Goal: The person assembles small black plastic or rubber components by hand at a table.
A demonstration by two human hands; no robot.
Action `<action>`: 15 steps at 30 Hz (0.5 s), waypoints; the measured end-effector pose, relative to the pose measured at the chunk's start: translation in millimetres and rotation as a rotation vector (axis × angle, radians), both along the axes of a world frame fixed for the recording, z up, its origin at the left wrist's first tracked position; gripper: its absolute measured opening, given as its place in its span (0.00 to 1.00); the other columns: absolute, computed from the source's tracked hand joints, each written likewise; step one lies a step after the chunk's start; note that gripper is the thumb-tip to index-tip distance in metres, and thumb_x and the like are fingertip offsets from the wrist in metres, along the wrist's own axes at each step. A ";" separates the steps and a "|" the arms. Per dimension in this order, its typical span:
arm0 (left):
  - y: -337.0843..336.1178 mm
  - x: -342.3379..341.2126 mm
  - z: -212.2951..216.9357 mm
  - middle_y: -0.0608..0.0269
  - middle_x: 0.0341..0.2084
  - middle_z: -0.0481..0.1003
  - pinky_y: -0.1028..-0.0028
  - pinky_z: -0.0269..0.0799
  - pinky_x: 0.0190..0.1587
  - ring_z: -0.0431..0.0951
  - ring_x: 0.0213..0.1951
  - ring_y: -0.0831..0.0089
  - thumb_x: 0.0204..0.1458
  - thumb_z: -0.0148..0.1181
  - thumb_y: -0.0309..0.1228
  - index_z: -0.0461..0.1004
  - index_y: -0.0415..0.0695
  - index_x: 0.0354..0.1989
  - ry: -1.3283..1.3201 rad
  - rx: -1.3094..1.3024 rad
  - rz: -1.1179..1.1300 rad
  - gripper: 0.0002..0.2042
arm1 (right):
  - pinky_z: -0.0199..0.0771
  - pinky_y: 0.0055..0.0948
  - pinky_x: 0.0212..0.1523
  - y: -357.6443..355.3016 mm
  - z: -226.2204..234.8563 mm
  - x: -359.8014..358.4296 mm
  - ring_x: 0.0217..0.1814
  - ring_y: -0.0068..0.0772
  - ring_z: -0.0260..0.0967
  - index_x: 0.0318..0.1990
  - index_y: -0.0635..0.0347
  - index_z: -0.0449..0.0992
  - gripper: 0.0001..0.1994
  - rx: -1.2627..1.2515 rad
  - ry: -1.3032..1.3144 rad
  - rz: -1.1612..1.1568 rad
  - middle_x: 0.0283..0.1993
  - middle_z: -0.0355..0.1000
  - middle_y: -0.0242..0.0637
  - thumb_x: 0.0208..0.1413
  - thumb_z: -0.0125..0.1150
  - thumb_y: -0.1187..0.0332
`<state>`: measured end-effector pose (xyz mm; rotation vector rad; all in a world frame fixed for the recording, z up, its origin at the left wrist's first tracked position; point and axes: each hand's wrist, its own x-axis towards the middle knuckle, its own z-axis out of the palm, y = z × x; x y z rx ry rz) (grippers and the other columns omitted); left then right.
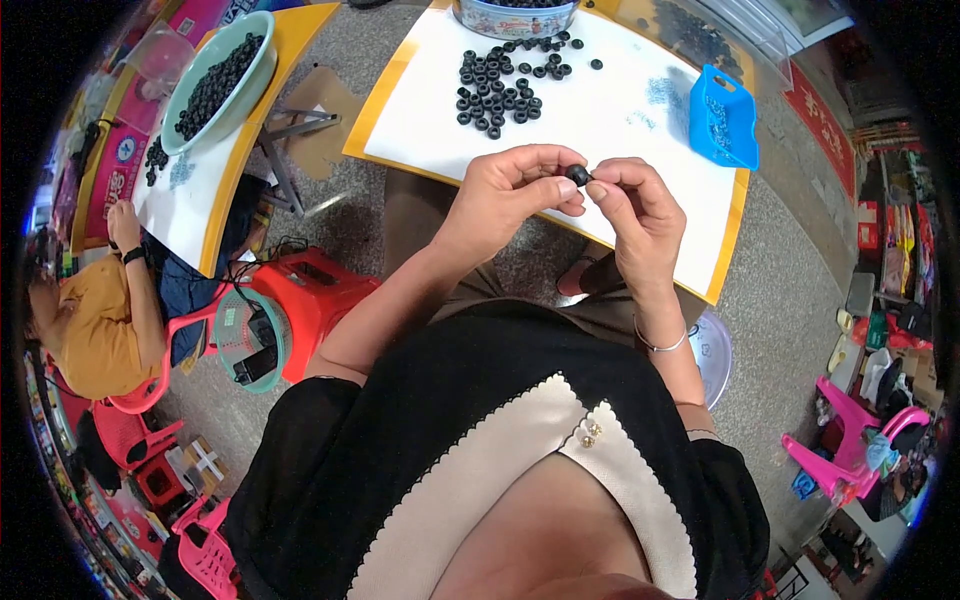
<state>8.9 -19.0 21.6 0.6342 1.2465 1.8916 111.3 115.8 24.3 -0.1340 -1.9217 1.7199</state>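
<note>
Left hand [497,203] and right hand [648,220] are pinching a bead [577,175] by the worktop's [425,110] near edge; a slack pinch could be sending it tumbling off.

I have the hands over the near side of the tabletop [590,112], left hand [508,195] and right hand [645,208], with one piece [577,174] between their fingertips. Beyond them, to the left, I see a spread of pieces [497,87] on the tabletop; a tub [515,22] stands behind it. A tray [742,152] sits near the right edge. Off to my left, a second tabletop [205,208] carries a basin [246,95] with more pieces inside, others just beside it.
</note>
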 end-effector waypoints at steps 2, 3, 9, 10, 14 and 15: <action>-1.0 1.0 3.5 0.60 0.34 0.74 0.78 0.74 0.41 0.77 0.35 0.75 0.53 0.53 0.21 0.71 0.34 0.46 -0.002 -0.013 -0.003 0.12 | 0.66 0.17 0.38 -2.5 2.8 0.3 0.37 0.19 0.65 0.35 0.66 0.72 0.04 -0.054 0.003 -0.006 0.36 0.69 0.33 0.52 0.56 0.80; -1.7 1.8 6.0 0.60 0.34 0.74 0.78 0.74 0.41 0.77 0.35 0.74 0.53 0.53 0.21 0.71 0.34 0.46 -0.004 -0.026 -0.005 0.12 | 0.66 0.17 0.38 -3.4 3.5 0.5 0.37 0.18 0.65 0.35 0.65 0.73 0.03 -0.109 0.006 -0.010 0.35 0.69 0.31 0.52 0.57 0.79; -2.9 4.6 12.4 0.61 0.33 0.75 0.78 0.74 0.40 0.77 0.35 0.76 0.53 0.53 0.21 0.71 0.34 0.45 0.043 -0.061 0.030 0.11 | 0.66 0.18 0.38 -3.8 4.2 1.0 0.36 0.19 0.65 0.35 0.65 0.73 0.03 -0.070 -0.008 -0.008 0.35 0.70 0.32 0.52 0.57 0.78; -3.1 5.6 13.8 0.61 0.33 0.75 0.78 0.74 0.40 0.77 0.35 0.76 0.53 0.53 0.21 0.71 0.34 0.45 0.044 -0.061 0.031 0.11 | 0.66 0.18 0.38 -3.8 3.9 0.8 0.36 0.19 0.65 0.35 0.65 0.73 0.03 -0.070 -0.008 -0.007 0.35 0.70 0.32 0.52 0.57 0.78; -3.9 10.5 17.7 0.61 0.33 0.75 0.79 0.74 0.40 0.76 0.33 0.77 0.54 0.52 0.22 0.71 0.34 0.44 0.139 -0.093 0.089 0.10 | 0.66 0.18 0.37 -4.4 4.6 1.3 0.35 0.20 0.65 0.35 0.65 0.73 0.04 0.058 0.022 -0.043 0.35 0.70 0.34 0.51 0.58 0.79; -4.1 11.1 16.3 0.61 0.33 0.75 0.79 0.73 0.40 0.76 0.33 0.78 0.54 0.52 0.22 0.71 0.34 0.43 0.146 -0.060 0.096 0.10 | 0.66 0.19 0.37 -5.0 5.5 1.6 0.35 0.20 0.65 0.34 0.66 0.73 0.04 0.080 0.039 -0.050 0.35 0.70 0.35 0.51 0.57 0.79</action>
